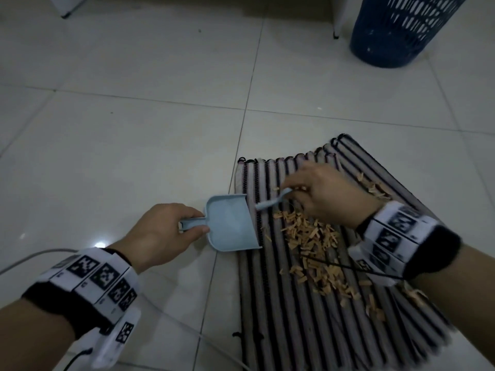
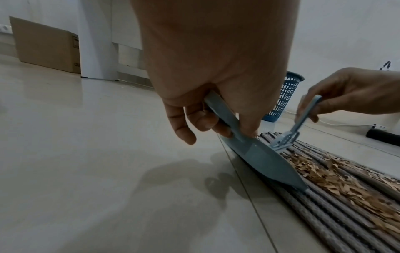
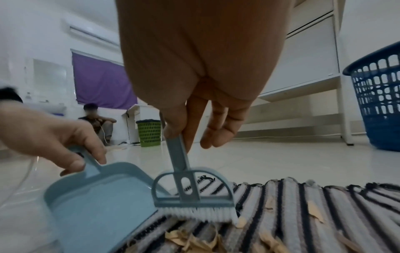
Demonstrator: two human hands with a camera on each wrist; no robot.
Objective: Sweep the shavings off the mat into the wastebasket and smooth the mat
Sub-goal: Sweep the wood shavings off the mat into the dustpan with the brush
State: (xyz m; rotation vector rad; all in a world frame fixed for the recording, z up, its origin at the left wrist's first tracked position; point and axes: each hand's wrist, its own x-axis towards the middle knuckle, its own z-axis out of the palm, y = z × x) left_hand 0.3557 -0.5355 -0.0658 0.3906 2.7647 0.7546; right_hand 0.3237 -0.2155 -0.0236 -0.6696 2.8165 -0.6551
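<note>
A striped grey-and-black mat (image 1: 294,317) lies on the tiled floor, with tan shavings (image 1: 310,236) strewn across its middle. My left hand (image 1: 166,228) grips the handle of a pale blue dustpan (image 1: 230,223), whose open lip rests on the mat's left edge. My right hand (image 1: 321,194) pinches the handle of a small blue brush (image 3: 194,202); its white bristles touch the mat beside the pan's mouth. The pan (image 3: 103,210) looks empty. A blue wastebasket (image 1: 401,28) stands at the far right.
A white shelf frame (image 3: 314,68) stands behind the blue wastebasket (image 3: 381,102). A cardboard box (image 2: 47,46) sits by the wall at the left. A person sits on the floor far off beside a green basket (image 3: 149,133). Cables trail from both wrists.
</note>
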